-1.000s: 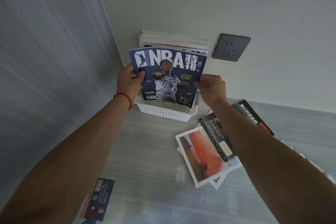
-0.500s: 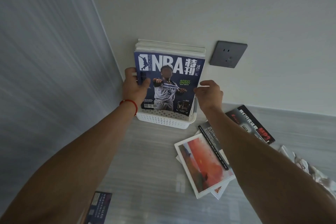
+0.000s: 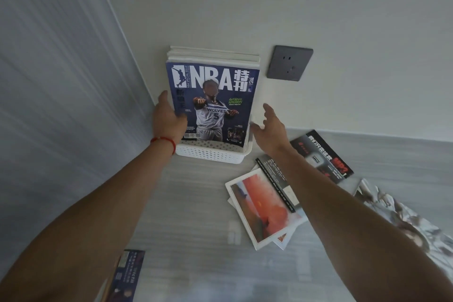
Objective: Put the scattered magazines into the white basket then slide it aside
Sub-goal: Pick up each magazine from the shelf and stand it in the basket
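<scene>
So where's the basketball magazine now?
In the head view, the basketball magazine stands upright in the white basket against the wall, between both hands, left of the wall socket.

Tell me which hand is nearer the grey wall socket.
Right. The right hand hovers open just right of the white basket, below and left of the grey wall socket. The left hand rests on the NBA magazine's left edge, farther away.
</scene>
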Tool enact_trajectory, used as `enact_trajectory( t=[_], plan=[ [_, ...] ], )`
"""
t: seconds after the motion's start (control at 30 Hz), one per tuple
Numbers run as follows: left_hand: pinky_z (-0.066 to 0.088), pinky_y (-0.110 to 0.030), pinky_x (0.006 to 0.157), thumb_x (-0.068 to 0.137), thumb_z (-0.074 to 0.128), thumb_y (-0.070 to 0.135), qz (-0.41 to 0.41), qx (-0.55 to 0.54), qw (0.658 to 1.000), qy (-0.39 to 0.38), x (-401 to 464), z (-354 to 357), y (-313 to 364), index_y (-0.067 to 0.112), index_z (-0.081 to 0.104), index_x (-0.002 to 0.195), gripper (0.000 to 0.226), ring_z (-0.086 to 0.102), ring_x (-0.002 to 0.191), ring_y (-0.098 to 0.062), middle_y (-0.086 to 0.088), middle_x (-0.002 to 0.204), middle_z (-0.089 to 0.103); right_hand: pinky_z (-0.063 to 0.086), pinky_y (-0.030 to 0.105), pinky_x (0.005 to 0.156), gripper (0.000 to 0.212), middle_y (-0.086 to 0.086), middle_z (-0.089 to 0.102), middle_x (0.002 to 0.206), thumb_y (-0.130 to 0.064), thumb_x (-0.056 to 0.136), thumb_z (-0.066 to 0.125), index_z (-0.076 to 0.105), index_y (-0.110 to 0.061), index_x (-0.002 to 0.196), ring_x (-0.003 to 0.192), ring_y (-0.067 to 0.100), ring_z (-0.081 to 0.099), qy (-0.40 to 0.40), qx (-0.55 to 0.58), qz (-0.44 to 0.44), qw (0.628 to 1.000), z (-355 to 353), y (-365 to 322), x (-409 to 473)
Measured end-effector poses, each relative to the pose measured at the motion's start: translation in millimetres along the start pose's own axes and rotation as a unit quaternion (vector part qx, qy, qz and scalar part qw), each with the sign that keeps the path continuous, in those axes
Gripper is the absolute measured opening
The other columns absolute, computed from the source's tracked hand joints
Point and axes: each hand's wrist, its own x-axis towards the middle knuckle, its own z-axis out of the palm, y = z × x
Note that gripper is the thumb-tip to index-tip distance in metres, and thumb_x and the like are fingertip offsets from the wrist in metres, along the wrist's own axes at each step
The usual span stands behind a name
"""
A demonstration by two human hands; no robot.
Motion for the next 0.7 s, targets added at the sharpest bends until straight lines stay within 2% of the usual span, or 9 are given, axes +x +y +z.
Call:
enact_trajectory(
  t=[0.03,0.1,0.17,0.2,0.27,0.4,0.47,0.57,0.7],
  plan=[
    [0.051,-0.036,0.098,0.089,0.058,-0.006,0.041,0.033,0.998,0.041,-16.5,1.1,1.0,0.012,0.044,0.146,0.062,0.058,0.116,-0.024,-0.005,0.134,0.057,0.045,0.040,0.110,0.063,0.015,0.052,0.151,-0.012,0.100,0.057,0.032,-0.015,0.158,0.135,0.031,0.053,0.006,0.003,0.011,1.000,-5.6,10.7,-12.5],
    [0.056,-0.040,0.093,0.085,0.057,-0.010,0.131,0.047,0.989,0.058,-60.8,11.3,3.6,0.011,0.049,0.136,0.056,0.060,0.114,-0.029,-0.012,0.131,0.059,0.054,0.035,0.096,0.048,0.013,0.062,0.138,-0.005,0.098,0.052,0.049,-0.012,0.146,0.118,0.024,0.063,0.032,0.019,0.017,0.999,-16.5,39.3,-46.2],
    [0.056,-0.037,0.095,0.084,0.060,-0.011,0.174,0.045,0.984,-0.006,-113.6,32.5,3.0,0.012,0.052,0.132,0.054,0.060,0.116,-0.028,-0.011,0.130,0.059,0.053,0.018,0.072,0.035,0.008,0.073,0.113,-0.001,0.093,0.046,0.066,-0.013,0.119,0.093,0.018,0.069,0.065,0.007,0.016,0.998,-26.8,73.9,-85.9],
    [0.054,-0.036,0.099,0.084,0.061,-0.011,0.181,0.052,0.981,-0.048,-139.8,46.0,1.3,0.011,0.053,0.132,0.053,0.059,0.120,-0.027,-0.010,0.131,0.059,0.053,0.016,0.070,0.032,0.006,0.073,0.107,0.001,0.092,0.045,0.068,-0.014,0.109,0.089,0.018,0.070,0.075,-0.003,0.020,0.997,-31.7,92.7,-105.1],
    [0.052,-0.036,0.105,0.086,0.063,-0.007,0.166,0.089,0.971,-0.146,-187.0,72.2,-3.6,0.013,0.054,0.132,0.051,0.057,0.124,-0.023,-0.007,0.132,0.060,0.059,0.029,0.087,0.034,0.008,0.069,0.121,0.003,0.094,0.049,0.068,-0.012,0.119,0.104,0.023,0.069,0.076,-0.038,0.039,0.996,-44.3,131.7,-139.1],
    [0.052,-0.040,0.099,0.086,0.060,0.001,0.149,0.162,0.932,-0.288,-252.1,112.6,-10.3,0.012,0.060,0.124,0.040,0.058,0.119,-0.027,-0.006,0.125,0.064,0.045,0.033,0.107,0.048,0.014,0.058,0.144,-0.003,0.093,0.064,0.058,-0.010,0.140,0.130,0.029,0.057,0.028,-0.190,0.056,0.980,-83.1,211.2,-181.7],
    [0.048,-0.040,0.106,0.083,0.062,0.000,0.184,0.181,0.912,-0.318,-274.4,125.5,-12.4,0.012,0.062,0.127,0.046,0.056,0.125,-0.027,-0.005,0.131,0.063,0.040,0.047,0.116,0.056,0.012,0.046,0.155,-0.018,0.095,0.067,0.050,-0.016,0.148,0.142,0.030,0.044,0.021,-0.249,0.095,0.964,-104.4,244.0,-193.7],
    [0.035,-0.039,0.119,0.081,0.066,0.006,0.200,0.263,0.881,-0.339,-294.5,140.9,-14.5,0.016,0.048,0.145,0.067,0.040,0.143,-0.025,-0.002,0.149,0.047,0.020,0.061,0.123,0.072,0.008,0.008,0.172,-0.041,0.100,0.057,0.022,-0.030,0.162,0.158,0.034,0.009,-0.039,-0.302,0.167,0.938,-128.0,274.6,-208.4],
    [0.031,-0.043,0.121,0.083,0.065,0.012,0.143,0.329,0.867,-0.346,-307.6,154.9,-3.4,0.021,0.032,0.152,0.077,0.033,0.146,-0.027,-0.002,0.154,0.035,0.033,0.059,0.117,0.080,0.009,0.005,0.171,-0.051,0.097,0.054,0.011,-0.035,0.163,0.156,0.038,0.014,-0.098,-0.377,0.101,0.915,-135.5,285.7,-223.1]
  ],
)
